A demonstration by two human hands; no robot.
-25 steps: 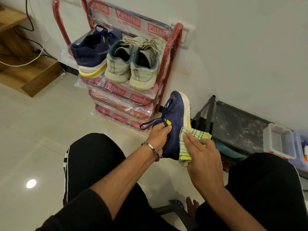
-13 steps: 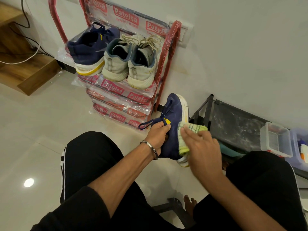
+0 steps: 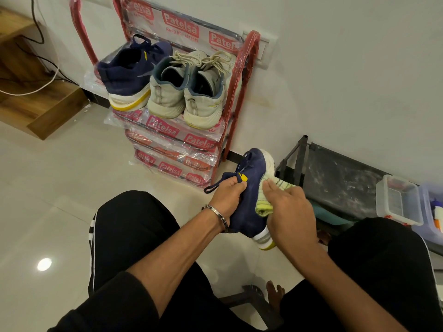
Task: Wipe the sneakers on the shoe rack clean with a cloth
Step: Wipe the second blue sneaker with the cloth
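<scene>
A person sits with knees apart in black trousers, both hands raised over the pale tiled floor [image 3: 60,188]. The left hand [image 3: 227,197] grips a navy sneaker [image 3: 251,188] by its collar, fingers curled round the edge beside a yellow tag, with a loose lace end sticking out to the left. The shoe is held toe-up, its white and yellow sole facing right and its heel lowest, near the person's right knee. A metal bracelet [image 3: 217,213] sits on the left wrist. The right hand [image 3: 287,207] presses a yellow-green checked cloth [image 3: 271,195] against the shoe's right side near the sole; the fingers lie fairly flat over the cloth while the thumb tucks under its bunched lower edge, so the grip holds the cloth.

Farther away, against the white wall, stands a red shoe rack [image 3: 242,92] whose shelves are still wrapped in printed plastic. On its upper shelf, heels toward the viewer, sit the matching navy sneaker [image 3: 129,75] on the left and a pair of off-white sneakers [image 3: 187,92] just beside it, touching each other. To the right, a low black rack [image 3: 335,173] runs along the wall, with a clear plastic container [image 3: 398,200] on it. A wooden step [image 3: 36,104] with cables lies at far left.
</scene>
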